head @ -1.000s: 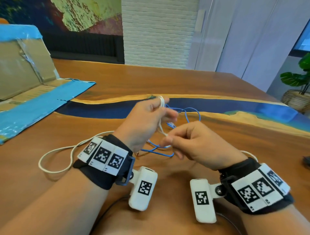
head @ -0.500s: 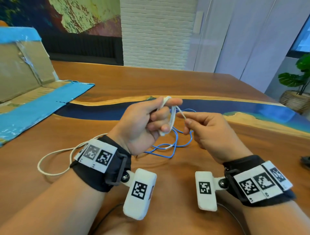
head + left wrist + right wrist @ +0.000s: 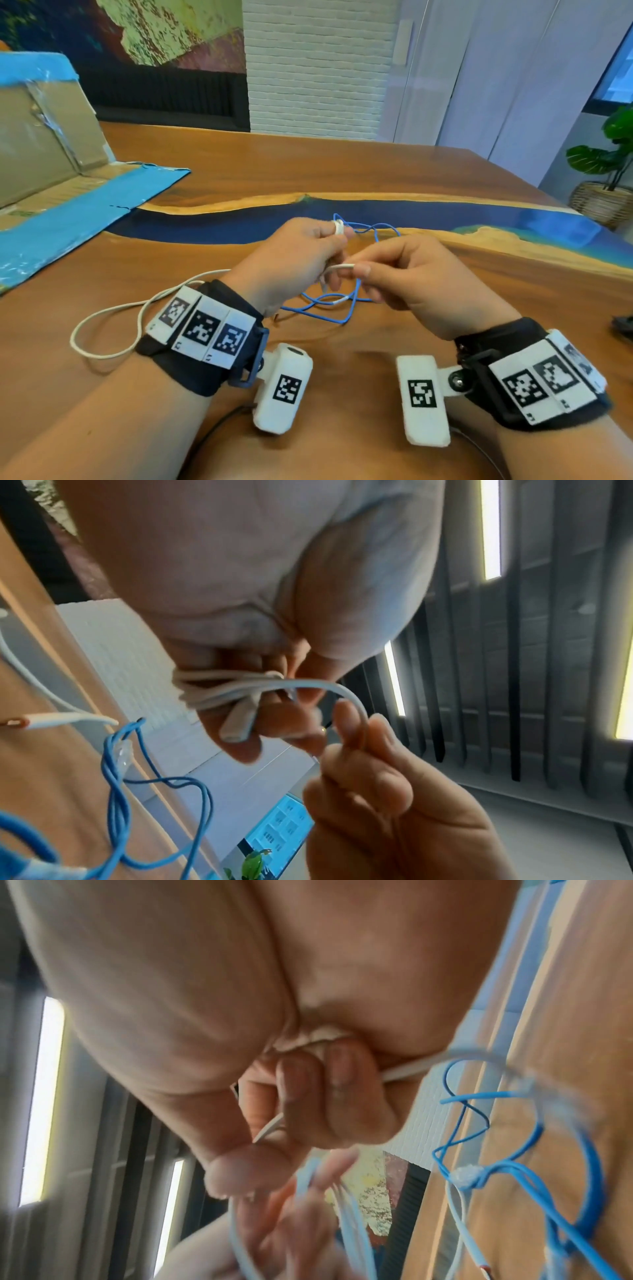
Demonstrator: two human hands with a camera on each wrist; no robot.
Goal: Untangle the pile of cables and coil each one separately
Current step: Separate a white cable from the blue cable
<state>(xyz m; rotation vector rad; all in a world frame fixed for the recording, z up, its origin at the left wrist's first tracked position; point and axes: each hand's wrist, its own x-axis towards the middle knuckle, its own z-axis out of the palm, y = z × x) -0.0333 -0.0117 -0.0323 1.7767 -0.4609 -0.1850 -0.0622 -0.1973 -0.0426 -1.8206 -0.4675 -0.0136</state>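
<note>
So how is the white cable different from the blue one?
The white cable is thicker, and both hands grip it: left hand, right hand. It is partly wound round the left fingers. The blue cable is thinner, loose and tangled on the table, untouched. Both are long and bendy.

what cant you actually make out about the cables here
- Head view: the left hand hides how many turns of the white cable it holds.
- Head view: the right hand covers part of the blue cable.
- Right wrist view: motion blur smears the strands near the fingers.
- Left wrist view: the blue cable runs off the bottom edge.
</note>
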